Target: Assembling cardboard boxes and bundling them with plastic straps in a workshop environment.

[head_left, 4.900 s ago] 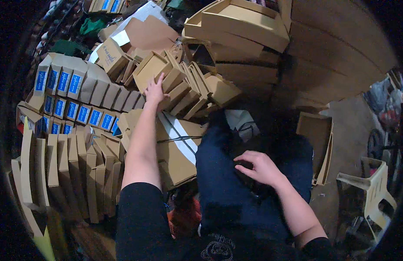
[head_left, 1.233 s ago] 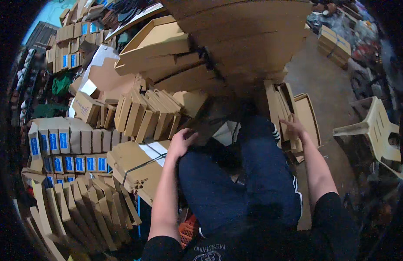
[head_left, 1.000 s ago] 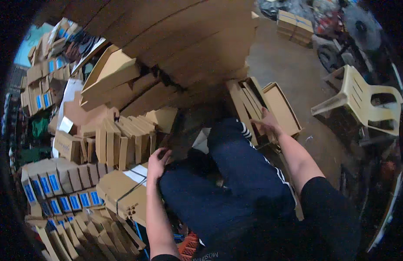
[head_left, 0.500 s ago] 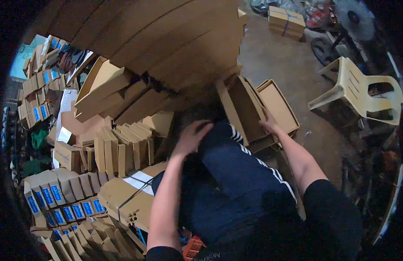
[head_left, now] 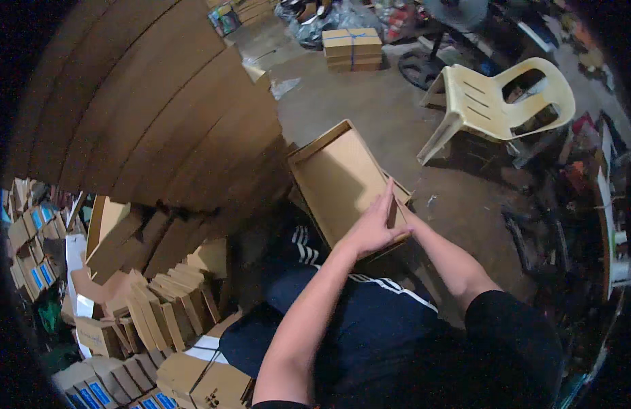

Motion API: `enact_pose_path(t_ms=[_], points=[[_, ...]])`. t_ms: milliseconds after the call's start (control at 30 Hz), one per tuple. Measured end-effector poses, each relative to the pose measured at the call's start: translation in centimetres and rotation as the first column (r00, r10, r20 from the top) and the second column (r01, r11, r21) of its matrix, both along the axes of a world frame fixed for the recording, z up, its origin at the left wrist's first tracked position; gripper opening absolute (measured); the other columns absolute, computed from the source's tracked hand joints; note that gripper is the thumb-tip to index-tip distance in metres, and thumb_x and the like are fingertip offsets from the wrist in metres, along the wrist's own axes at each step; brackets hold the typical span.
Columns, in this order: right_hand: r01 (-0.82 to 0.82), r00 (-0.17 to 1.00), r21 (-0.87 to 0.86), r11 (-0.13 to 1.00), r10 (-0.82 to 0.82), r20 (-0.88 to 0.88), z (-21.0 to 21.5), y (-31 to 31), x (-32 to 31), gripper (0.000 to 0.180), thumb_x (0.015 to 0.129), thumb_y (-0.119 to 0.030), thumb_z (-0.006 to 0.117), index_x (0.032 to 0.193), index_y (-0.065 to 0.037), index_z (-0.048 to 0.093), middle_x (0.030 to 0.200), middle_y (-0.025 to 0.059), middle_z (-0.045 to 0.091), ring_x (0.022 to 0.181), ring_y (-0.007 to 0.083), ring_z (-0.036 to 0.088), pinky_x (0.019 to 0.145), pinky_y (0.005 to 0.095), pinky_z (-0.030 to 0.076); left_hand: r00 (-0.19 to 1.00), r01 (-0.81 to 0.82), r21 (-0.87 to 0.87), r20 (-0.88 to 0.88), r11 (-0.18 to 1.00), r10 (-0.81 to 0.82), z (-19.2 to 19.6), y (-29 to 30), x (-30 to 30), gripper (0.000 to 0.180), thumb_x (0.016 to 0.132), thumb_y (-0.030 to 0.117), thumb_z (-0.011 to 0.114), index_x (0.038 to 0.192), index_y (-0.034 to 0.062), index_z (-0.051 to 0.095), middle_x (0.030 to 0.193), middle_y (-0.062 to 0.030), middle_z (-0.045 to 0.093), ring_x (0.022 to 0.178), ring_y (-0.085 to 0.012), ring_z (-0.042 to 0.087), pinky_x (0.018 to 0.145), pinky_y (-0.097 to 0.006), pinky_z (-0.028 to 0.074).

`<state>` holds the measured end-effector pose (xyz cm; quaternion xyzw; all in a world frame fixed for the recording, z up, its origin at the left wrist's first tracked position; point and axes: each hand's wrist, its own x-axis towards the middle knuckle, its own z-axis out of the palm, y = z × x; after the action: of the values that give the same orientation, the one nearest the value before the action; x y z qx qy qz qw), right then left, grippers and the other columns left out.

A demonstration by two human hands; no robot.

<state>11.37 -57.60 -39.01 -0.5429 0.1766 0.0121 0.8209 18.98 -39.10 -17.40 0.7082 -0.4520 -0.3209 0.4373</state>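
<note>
A shallow open cardboard box lies tilted just beyond my knees, its inside facing up. My left hand reaches across the near right corner of the box. Its fingers are stretched out along the right wall, with the thumb apart. My right hand is at the outer side of that same corner. Its fingers are hidden behind the left hand and the box wall. Another cardboard edge shows along the right side of the box.
Large stacked cardboard sheets rise at the left. Below them stand rows of small cardboard boxes and a strapped cardboard bundle. A cream plastic chair stands at right. A tied cardboard stack sits at the back near a fan.
The view has turned right. My left hand has moved from above my knee onto the box's right corner. The box now lies with its inside facing up; my right hand stays at its right side.
</note>
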Motion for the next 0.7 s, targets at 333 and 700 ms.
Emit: enact_pose_path(t_ms=[333, 700], points=[[0.294, 0.939, 0.437, 0.850, -0.342, 0.033, 1.1, -9.4, -7.5, 0.071, 0.104, -0.057, 0.054, 0.157, -0.010, 0.043, 0.154, 0.0159, 0.051, 0.143, 0.0379, 0.047, 0.116, 0.0590, 0.042, 0.833, 0.141, -0.062, 0.547, 0.988, -0.085, 7.5, -1.1, -1.5, 0.077, 0.096, 0.037, 0.072, 0.160, 0.0123, 0.037, 0.160, -0.0198, 0.043, 0.153, -0.0424, 0.033, 0.125, -0.058, 0.025], [0.766, 0.610, 0.246, 0.594, -0.792, 0.016, 1.2, -42.0, -11.6, 0.083, 0.098, -0.069, 0.055, 0.155, -0.010, 0.043, 0.153, 0.0141, 0.051, 0.135, 0.0363, 0.054, 0.114, 0.0608, 0.043, 0.802, -0.461, -0.021, 0.419, 0.887, 0.426, 6.9, 14.1, 3.0, 0.050, 0.091, 0.021, 0.077, 0.136, 0.0053, 0.063, 0.144, -0.0183, 0.058, 0.137, -0.0375, 0.051, 0.116, -0.045, 0.041]])
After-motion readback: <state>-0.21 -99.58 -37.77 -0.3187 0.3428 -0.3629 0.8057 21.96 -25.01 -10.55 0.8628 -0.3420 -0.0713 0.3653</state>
